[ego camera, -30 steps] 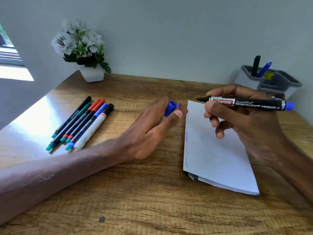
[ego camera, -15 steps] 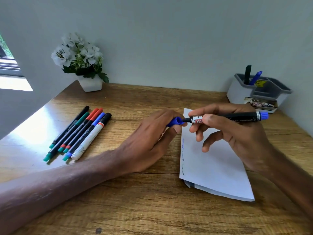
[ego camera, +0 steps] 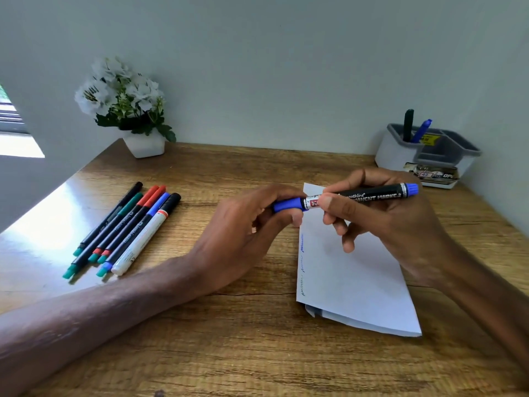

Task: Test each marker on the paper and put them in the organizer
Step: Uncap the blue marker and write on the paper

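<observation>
Hands (ego camera: pixel 320 222) gripping blue marker (ego camera: pixel 369 193) and cap (ego camera: pixel 287 204), 6 pens (ego camera: pixel 126 230) left, organizer (ego camera: pixel 400 151) behind.

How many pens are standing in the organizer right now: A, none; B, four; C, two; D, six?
C: only a dark pen and a blue pen stand in the back-left compartment of the organizer.
</observation>
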Tool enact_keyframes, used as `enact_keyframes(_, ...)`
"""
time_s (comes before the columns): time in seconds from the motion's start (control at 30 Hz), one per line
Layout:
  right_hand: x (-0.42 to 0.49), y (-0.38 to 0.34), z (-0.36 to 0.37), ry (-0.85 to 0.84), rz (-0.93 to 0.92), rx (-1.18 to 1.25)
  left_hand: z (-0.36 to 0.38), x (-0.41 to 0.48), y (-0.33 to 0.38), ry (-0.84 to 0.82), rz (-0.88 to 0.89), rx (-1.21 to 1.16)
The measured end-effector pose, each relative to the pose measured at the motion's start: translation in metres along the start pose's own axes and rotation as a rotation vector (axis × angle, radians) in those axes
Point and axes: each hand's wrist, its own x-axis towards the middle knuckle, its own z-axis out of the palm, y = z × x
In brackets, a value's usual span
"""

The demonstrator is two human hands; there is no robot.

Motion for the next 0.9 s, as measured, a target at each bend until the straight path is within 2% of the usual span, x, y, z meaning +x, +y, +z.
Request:
enact_keyframes(0.4, 0.001, 0.007, -0.005, -0.034, -0.053, 0.008, 0.005, 0.004, 0.005, 0.027, 0.059, -0.030)
enact_keyframes(0.73, 0.001, 0.001, -0.016, -0.102, -0.150, -0.069, -0.001, 0.009, 0.012, -0.129, -0.055, -0.292)
enact_keyframes(0.83, 0.005, 0.000, -0.023, -0.092, -0.126, -0.039, -0.002, 0.018, 0.014, -0.116, -0.081, -0.341)
enact_keyframes(0.9, 0.007, 0.000, -0.027, -0.078, -0.096, -0.043, -0.002, 0.024, 0.013, -0.071, -0.082, -0.293)
